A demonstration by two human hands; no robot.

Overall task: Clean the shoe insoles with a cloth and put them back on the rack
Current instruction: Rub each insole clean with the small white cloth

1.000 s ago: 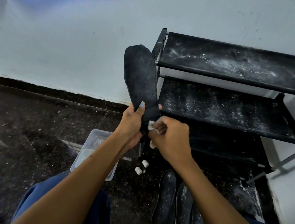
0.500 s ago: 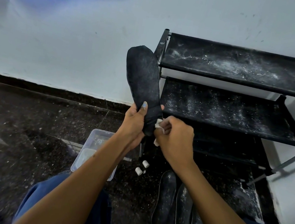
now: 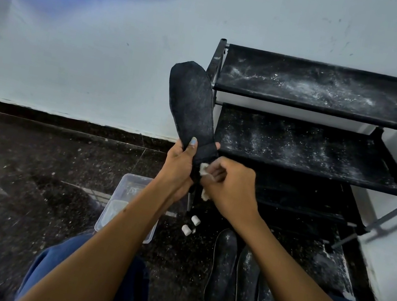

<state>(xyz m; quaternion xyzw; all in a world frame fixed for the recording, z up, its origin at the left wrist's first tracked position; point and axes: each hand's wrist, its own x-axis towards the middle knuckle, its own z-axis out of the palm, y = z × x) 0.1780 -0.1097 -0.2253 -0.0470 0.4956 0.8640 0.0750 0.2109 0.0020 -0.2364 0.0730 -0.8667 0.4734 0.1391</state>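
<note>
Now left hand (image 3: pixel 179 163) grips insole (image 3: pixel 191 106) heel (toe up); right hand (image 3: pixel 228 185) pinches cloth (image 3: pixel 203 171) against it.

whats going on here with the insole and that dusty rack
A seated person is cleaning a dark insole. The left hand grips its lower end and holds it upright, while the right hand pinches a small white cloth against that end. More insoles lie on the floor by the powder-dusted black rack, whose visible shelves hold none yet.
</note>
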